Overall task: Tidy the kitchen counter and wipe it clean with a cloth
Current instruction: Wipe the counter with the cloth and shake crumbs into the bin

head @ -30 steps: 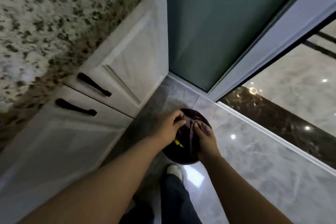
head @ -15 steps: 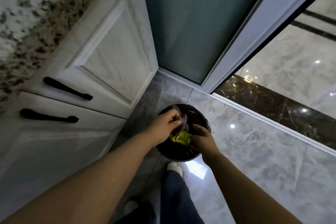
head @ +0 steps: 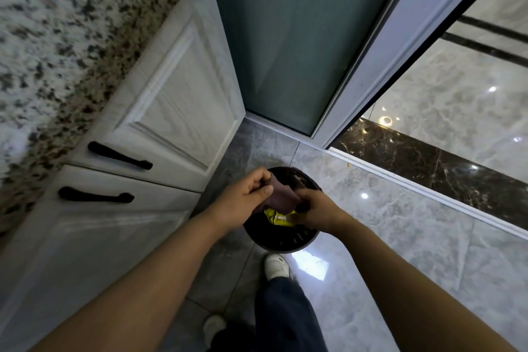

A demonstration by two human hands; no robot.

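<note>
- The left hand (head: 245, 197) was curled round the upper edge of a dark purplish cloth (head: 281, 198), thumb and fingers pinching the fabric.
- The right hand (head: 315, 210) gripped the opposite, lower side of the same cloth, its fingers folded inward; its fingertips were turned away from the camera and could not be checked.
- The cloth hung slack between the two hands, directly above a round dark bin (head: 283, 241) on the floor beneath them.
- Just below the cloth, near the right hand, lay a crumpled yellow wrapper (head: 278, 218). Whether it rested inside the bin or was partly caught by the right fingers could not be determined.
- Handling assessment: the cloth appeared soft, light and limp, with no stiffness. It would be expected to sag and fold under its own weight, so a hold at two edges or corners seemed most suitable for shaking it out.
- The wrapper was judged thin and light, liable to cling to fabric.
- The speckled stone counter (head: 57, 37) lay up and to the left of the left hand, motion-blurred; only its edge portion was in view, so its cleanliness could not be assessed.
- The bin's contents were mostly dark and hidden by the hands.
</note>
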